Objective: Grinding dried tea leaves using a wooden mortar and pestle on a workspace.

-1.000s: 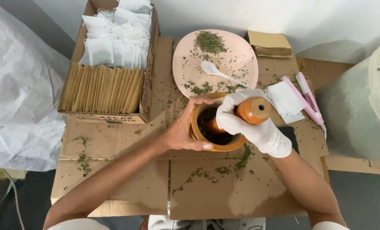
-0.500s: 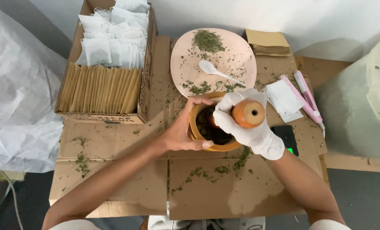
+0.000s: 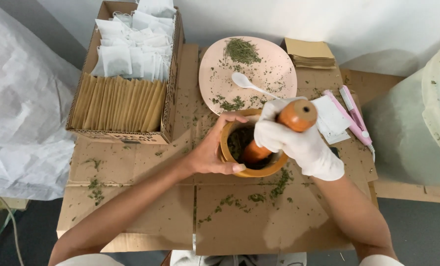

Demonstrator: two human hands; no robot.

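Here my right hand (image 3: 299, 143), in a white glove, is wrapped tight round the orange pestle (image 3: 284, 125). The pestle's long axis tilts: its butt end points up and to my right, and its working end slants down and left into the wooden mortar (image 3: 249, 170), where dark green herb lies. My bare left hand (image 3: 212, 150) cups the mortar's left wall, thumb along the near rim and fingers curled over the far rim, so the bowl sits between my two hands at the middle of the cardboard-covered table (image 3: 146, 216). Just beyond the mortar is a pink plate (image 3: 274, 74) with loose herb and a white spoon (image 3: 247, 83). Further left stands a cardboard box (image 3: 168, 111) of paper sachets.
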